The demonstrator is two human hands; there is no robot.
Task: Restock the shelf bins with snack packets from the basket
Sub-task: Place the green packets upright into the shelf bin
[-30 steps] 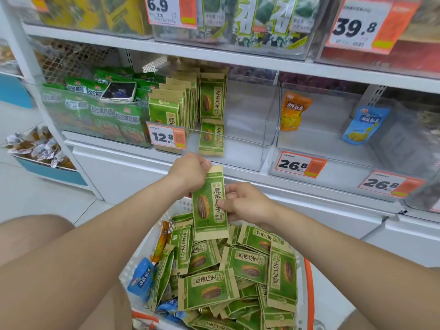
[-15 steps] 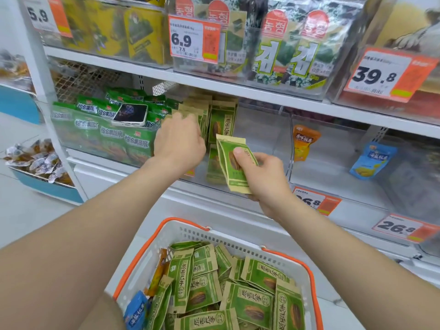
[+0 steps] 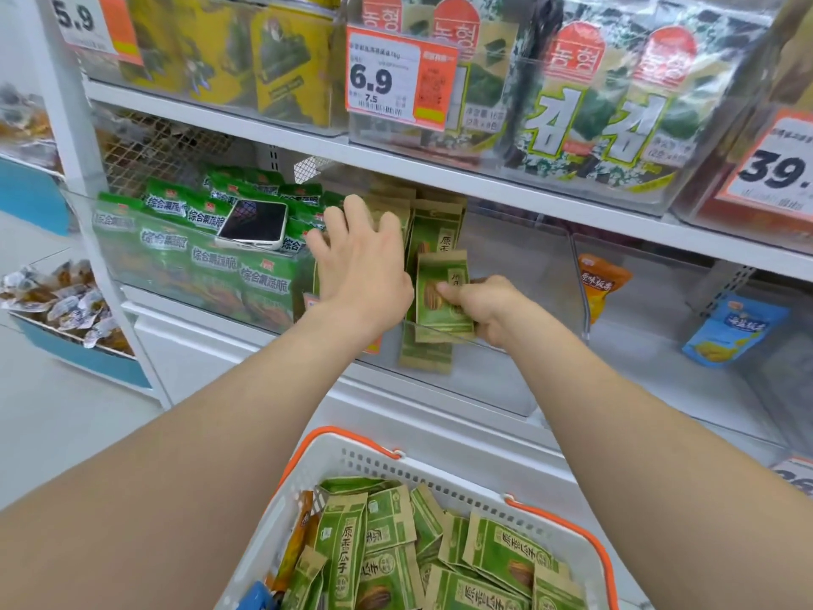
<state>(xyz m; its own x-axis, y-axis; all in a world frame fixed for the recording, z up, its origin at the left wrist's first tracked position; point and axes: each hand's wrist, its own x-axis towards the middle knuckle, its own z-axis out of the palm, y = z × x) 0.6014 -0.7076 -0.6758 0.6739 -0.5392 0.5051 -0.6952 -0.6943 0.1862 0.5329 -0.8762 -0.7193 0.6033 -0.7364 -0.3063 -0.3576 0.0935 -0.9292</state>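
Holding one green-and-tan snack packet [image 3: 442, 297] upright, the right hand [image 3: 479, 308] has thumb and curled fingers clamped on the packet's lower right edge. The packet sits just at the front wall of the clear shelf bin [image 3: 528, 275], its upper half inside the bin, close to the row of same-type packets [image 3: 437, 228] standing upright at the bin's left side. The left hand [image 3: 363, 261] is spread, fingers straight and apart, holding nothing; its palm faces the row and its fingertips lie over the packet tops. Cannot tell how firmly it presses. Another packet of the same kind [image 3: 426, 356] stands low behind the bin's front wall, under the held one.

The rest of that bin to the right is see-through with its floor showing. The bin to the left is packed with green bags [image 3: 211, 257], and a phone [image 3: 253, 224] lies flat on top of them. The bin to the right holds an orange packet [image 3: 600, 284] and a blue packet [image 3: 732, 330], well apart.

The white basket [image 3: 378, 466] with orange rim is at bottom centre, below both forearms, with many green-and-tan packets [image 3: 497, 552] loosely heaped inside.

The upper shelf carries seaweed packs [image 3: 616, 103] in clear bins, with a 6.9 price tag [image 3: 400, 81] clipped at the front.
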